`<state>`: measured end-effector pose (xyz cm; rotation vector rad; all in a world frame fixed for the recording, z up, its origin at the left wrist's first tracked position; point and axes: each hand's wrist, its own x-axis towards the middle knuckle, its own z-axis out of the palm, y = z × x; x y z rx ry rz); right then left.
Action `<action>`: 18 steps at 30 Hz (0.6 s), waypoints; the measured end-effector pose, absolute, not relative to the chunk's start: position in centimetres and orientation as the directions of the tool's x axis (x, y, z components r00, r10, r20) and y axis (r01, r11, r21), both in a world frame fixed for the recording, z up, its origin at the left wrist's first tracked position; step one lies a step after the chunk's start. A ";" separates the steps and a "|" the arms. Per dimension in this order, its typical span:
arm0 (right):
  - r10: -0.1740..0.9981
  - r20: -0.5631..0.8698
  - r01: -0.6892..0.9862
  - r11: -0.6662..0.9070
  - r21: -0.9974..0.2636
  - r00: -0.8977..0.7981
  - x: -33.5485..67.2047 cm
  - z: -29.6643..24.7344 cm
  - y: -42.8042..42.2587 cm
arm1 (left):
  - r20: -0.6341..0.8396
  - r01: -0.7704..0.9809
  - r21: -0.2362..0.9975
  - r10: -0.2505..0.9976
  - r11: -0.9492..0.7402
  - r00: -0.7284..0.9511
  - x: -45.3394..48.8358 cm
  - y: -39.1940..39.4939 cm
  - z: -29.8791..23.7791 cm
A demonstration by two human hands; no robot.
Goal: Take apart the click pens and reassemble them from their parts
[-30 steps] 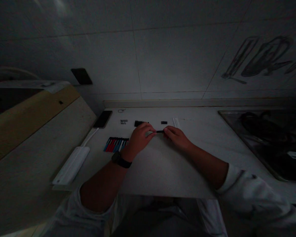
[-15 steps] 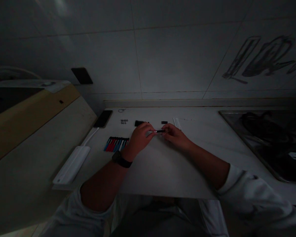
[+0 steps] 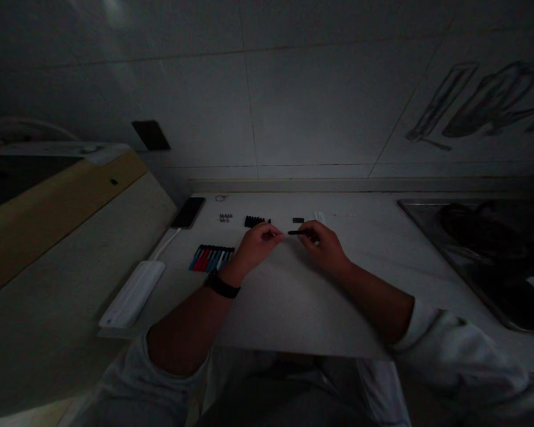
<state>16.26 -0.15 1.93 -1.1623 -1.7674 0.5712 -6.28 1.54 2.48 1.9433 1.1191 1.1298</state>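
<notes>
As the right hand (image 3: 324, 244) grips a slim black stick (image 3: 296, 232) above the bench (image 3: 293, 314), between its front and back edges, the left hand (image 3: 257, 246) pinches closed nearby, on what I can't tell.

The slim stick (image 3: 296, 232) at the centre is plain black. Left of it, the row of slender barrels (image 3: 211, 260) makes stripes of blue, red and white under black ends. Farther off, the ribbed pieces (image 3: 253, 221) are black, the tiny cluster (image 3: 225, 217) silvery grey, the small block (image 3: 298, 220) dark, and the strips (image 3: 319, 217) white. At left, the phone (image 3: 190, 212) is black and the power strip (image 3: 133, 293) white. The wristband (image 3: 223, 289) is black, the right sleeve (image 3: 463, 350) pale grey. Thin darker lines grid the grey wall (image 3: 311, 107).
</notes>
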 end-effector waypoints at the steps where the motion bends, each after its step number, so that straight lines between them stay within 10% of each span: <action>1: 0.879 0.458 0.465 0.463 -0.755 -0.132 16.3 1.9 -0.1 | 0.358 0.358 0.827 0.897 -0.434 0.260 -6.5 1.7 2.5; 7: 0.878 0.456 0.461 0.468 -0.754 -0.146 16.7 1.4 0.3 | 0.497 0.633 0.622 0.857 -0.461 0.135 -12.0 3.7 5.3; 18: 0.889 0.416 0.498 0.453 -0.740 -0.191 16.7 1.0 0.4 | 0.256 0.968 0.018 0.937 -0.252 0.239 -21.7 7.5 5.1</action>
